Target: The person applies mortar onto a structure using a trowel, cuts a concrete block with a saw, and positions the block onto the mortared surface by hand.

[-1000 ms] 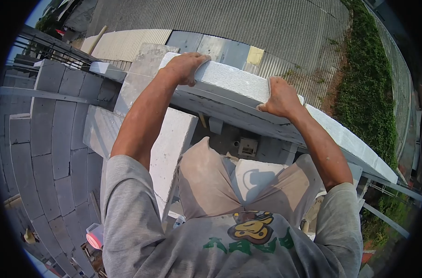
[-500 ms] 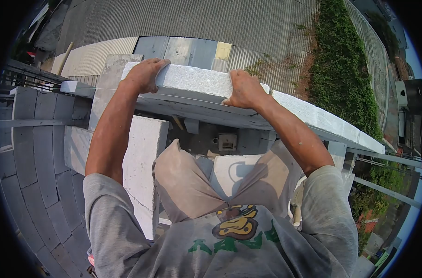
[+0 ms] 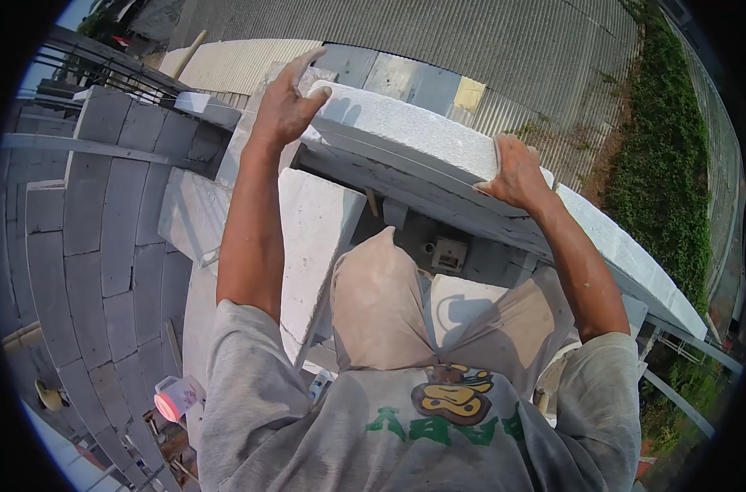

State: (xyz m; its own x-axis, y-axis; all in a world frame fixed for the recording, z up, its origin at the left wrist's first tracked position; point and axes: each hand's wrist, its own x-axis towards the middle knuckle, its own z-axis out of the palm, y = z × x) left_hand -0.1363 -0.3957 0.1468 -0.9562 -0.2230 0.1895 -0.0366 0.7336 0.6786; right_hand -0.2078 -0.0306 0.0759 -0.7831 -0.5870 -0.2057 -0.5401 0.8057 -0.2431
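A white lightweight concrete block (image 3: 406,127) lies along the top of the wall in front of me. My left hand (image 3: 289,107) is at the block's left end, thumb and fingers spread apart; whether the thumb still touches the corner I cannot tell. Near the other end, my right hand (image 3: 518,174) grips the block over its top, thumb on the near side and fingers over the far edge. A thin string runs along the near face. To the right, another white block (image 3: 627,254) continues the wall top.
Between my knees and the wall, a grey box-like object (image 3: 449,254) sits far below. A white slab (image 3: 316,238) stands by my left knee. A grey block wall (image 3: 115,246) rises at left, with a pink-and-white jug (image 3: 176,398) nearby. Corrugated roofing (image 3: 438,49) lies beyond.
My left hand has opened and lifted from its grip on the block's left end. My right hand keeps its hold. The view has turned left, bringing the jug into fuller view.
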